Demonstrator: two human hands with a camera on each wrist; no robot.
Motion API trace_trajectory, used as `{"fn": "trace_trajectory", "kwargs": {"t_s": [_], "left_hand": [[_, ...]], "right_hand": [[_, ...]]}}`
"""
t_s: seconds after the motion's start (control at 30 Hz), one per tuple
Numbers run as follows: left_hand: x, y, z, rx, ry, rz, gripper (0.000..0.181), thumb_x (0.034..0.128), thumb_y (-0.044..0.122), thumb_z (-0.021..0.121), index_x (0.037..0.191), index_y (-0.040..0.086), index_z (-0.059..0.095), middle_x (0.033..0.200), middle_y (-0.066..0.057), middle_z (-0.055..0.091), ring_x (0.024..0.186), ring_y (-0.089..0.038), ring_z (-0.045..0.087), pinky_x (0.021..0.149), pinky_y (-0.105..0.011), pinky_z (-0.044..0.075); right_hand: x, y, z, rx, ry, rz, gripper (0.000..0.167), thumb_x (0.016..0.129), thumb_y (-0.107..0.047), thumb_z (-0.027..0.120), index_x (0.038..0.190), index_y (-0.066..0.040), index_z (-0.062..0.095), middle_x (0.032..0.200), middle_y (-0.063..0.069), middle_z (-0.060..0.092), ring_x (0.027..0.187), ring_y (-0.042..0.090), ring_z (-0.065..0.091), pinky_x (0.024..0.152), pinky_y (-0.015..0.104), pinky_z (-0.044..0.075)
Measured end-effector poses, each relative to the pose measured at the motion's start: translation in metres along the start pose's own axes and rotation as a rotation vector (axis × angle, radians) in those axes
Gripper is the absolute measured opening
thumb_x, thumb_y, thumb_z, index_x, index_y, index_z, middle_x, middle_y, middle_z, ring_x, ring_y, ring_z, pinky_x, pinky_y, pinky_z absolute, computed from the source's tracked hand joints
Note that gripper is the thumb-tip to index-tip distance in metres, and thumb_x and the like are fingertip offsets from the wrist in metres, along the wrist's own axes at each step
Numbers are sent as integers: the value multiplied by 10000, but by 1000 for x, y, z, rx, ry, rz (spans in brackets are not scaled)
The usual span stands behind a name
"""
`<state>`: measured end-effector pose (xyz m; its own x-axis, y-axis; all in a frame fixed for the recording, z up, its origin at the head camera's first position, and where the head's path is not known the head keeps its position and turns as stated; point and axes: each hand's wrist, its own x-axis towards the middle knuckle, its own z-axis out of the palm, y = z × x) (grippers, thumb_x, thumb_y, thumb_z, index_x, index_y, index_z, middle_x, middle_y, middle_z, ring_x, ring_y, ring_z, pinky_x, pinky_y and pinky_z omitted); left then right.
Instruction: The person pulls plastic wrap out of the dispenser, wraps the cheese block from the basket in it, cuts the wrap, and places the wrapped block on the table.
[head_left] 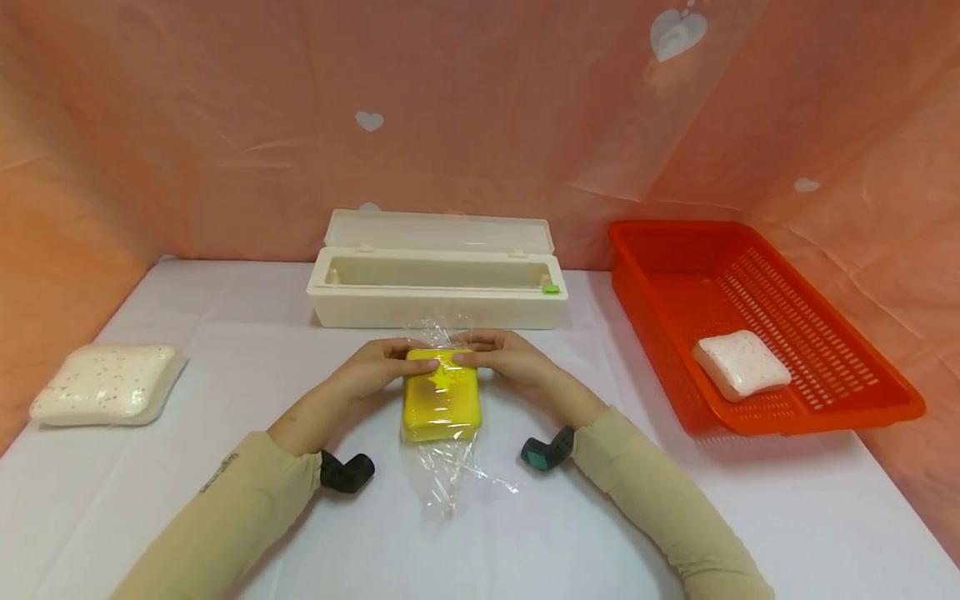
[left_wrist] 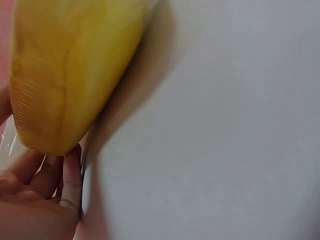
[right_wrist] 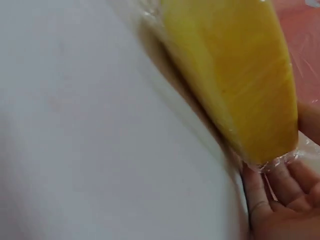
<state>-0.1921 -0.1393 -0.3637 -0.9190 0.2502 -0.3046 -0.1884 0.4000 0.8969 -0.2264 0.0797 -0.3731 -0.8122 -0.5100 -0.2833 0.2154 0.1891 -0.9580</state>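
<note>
A yellow rounded block (head_left: 441,404) with a raised leaf-like pattern lies in front of me, wrapped in clear plastic film. Loose film ends (head_left: 442,483) stick out at its near and far sides. My left hand (head_left: 369,368) holds the block's far left corner, thumb on top and fingers at the far end. On the far right corner, my right hand (head_left: 517,362) grips the same way. Both wrist views show the block's side from close by, with the left fingers (left_wrist: 72,175) and the right fingers (right_wrist: 282,182) against its far end.
A long cream box (head_left: 438,308) with its lid up and a green slider stands behind the hands. On the right, a red basket (head_left: 652,333) holds a white speckled block (head_left: 742,364). A larger speckled block (head_left: 108,385) in film sits at the left.
</note>
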Motion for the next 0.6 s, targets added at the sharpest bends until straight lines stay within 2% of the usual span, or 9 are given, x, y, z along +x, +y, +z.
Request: {"fn": "trace_trajectory", "kwargs": {"t_s": [0.13,0.3,0.4,0.53,0.6], "left_hand": [[0,2,4,-54,18,-29,485,885,258,680,1289,12,573,1356,-176,540,1270,-302,447,1105,-482,313],[-1,2,8,-72,55,-45,481,883,255,678,1283,6,578,1343,-172,549,1291,-304,425,1130,-489,272],[-2,1,9,-87,79,-12,441,886,231,676,1253,-3,601,1284,-172,597,1242,-293,471,1104,-469,311],[-5,0,11,-52,115,52,410,890,229,675,1235,13,624,1226,-152,644,1173,-269,531,1042,-421,385],[-7,0,11,-15,133,81,399,888,238,680,1224,26,635,1210,-138,655,1139,-259,555,1005,-391,420]], "right_hand": [[-3,2,1,63,29,-15,361,881,-88,662,1235,-29,626,1146,58,694,1072,126,584,1014,311,395],[-4,3,4,84,63,-31,333,875,-88,668,1199,-13,649,1136,8,680,1090,129,546,1000,297,394],[-4,2,5,88,75,-28,315,873,-95,670,1177,-11,663,1126,6,682,1104,139,543,1004,303,401],[-5,1,4,90,74,-31,295,868,-103,679,1150,-15,679,1087,4,696,1088,148,559,978,307,428],[-6,0,3,57,68,-48,287,874,-112,678,1146,-19,682,1092,15,700,1085,143,561,977,305,421]]}}
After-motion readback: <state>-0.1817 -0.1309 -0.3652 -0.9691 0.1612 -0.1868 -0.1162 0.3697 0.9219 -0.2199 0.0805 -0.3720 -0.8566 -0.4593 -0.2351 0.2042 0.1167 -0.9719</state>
